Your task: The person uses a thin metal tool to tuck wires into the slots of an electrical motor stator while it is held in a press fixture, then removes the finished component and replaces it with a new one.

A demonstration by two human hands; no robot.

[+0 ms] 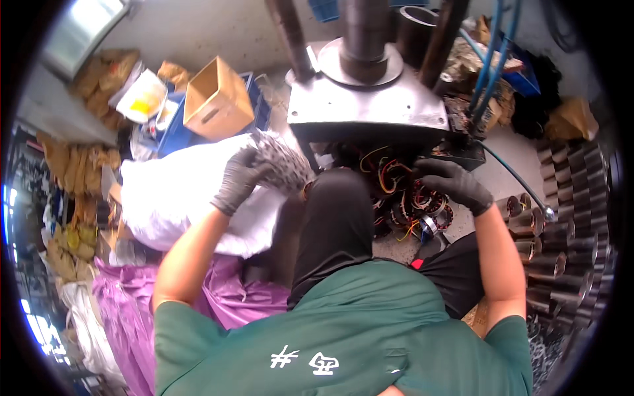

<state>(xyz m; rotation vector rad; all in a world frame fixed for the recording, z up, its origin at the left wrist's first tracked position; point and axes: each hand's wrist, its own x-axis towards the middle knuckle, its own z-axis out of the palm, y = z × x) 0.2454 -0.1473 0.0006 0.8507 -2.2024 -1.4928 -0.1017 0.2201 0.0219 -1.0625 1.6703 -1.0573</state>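
Note:
My left hand (240,179), in a dark grey glove, is raised over a white sack (175,188). Its fingers look loosely bent and apart, beside a blurred grey-and-black speckled heap (282,160); whether they touch it I cannot tell. My right hand (456,184), gloved alike, reaches inward with its fingers apart and nothing visible in them. Just below and beside it lie several wound motor stators (426,198) with red and yellow wires, under the steel plate (366,109) of a press. A silvery round part (428,226) lies among the stators.
The press's posts (290,36) rise ahead of me. An open cardboard box (218,99) rests on a blue crate (173,129) at the far left. Purple sacking (125,303) lies near left. Stacked metal cylinders (561,231) line the right, near a blue-green hose (515,173).

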